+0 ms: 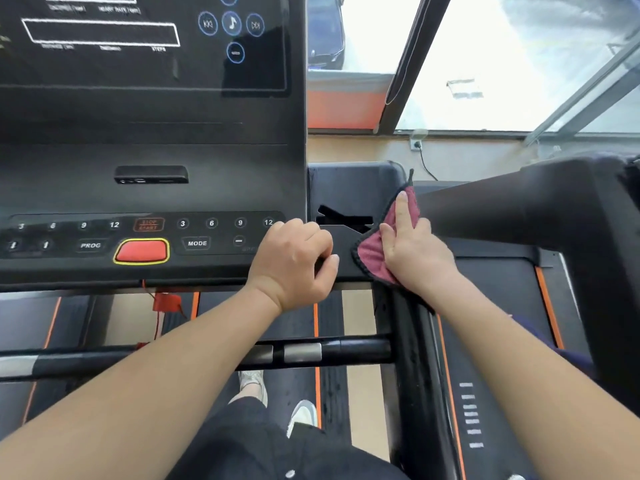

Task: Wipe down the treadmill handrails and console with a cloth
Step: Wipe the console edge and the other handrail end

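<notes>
Pressing cloth (372,252) flat-fingered with right hand (412,247), left hand (294,261) gripping console (152,140) edge, red button (141,251) nearby, handrail (412,341) below.

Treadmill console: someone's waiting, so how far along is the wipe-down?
Done: nothing shows as wiped. In hand: the right hand presses a pink dark-edged cloth on the right end of the black console; the left hand grips its front edge. Left: the black crossbar handrail with silver sensors, apparently.
</notes>
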Available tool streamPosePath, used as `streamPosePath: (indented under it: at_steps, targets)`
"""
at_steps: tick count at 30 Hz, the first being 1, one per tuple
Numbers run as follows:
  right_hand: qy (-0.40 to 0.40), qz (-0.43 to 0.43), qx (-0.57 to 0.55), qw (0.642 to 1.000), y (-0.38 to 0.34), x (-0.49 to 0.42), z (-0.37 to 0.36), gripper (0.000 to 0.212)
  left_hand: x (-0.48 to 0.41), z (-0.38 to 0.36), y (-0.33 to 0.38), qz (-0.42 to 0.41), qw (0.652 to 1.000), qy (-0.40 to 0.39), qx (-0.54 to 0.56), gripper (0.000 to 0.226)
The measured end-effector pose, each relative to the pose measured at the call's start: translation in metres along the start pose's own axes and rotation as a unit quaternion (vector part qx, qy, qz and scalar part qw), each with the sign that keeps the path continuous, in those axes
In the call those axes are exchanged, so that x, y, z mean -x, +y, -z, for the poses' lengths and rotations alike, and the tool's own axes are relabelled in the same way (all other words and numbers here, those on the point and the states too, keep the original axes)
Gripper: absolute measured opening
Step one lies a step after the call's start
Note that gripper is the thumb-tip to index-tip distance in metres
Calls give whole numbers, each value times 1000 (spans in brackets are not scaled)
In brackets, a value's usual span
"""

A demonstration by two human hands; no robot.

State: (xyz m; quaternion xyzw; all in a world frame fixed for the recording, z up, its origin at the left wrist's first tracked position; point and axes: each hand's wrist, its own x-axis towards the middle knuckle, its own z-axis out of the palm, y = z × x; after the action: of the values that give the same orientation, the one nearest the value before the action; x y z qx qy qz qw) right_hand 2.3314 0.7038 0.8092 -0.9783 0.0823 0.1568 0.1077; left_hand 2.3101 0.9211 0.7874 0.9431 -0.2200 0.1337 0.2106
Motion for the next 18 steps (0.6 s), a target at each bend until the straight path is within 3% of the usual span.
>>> streamPosePath:
  at_steps: [4,12,18]
  targets:
    - [-14,-18,13,1000,10,37,-8,72,0,0,0,-7,1000,-5,-5,23]
    - [-7,8,-61,998,-9,-26,4,65,2,6,-1,-4,1000,-29,3,16]
    - [8,41,-2,999,15,60,-18,70,36,15,11,-27,999,-10,30,6]
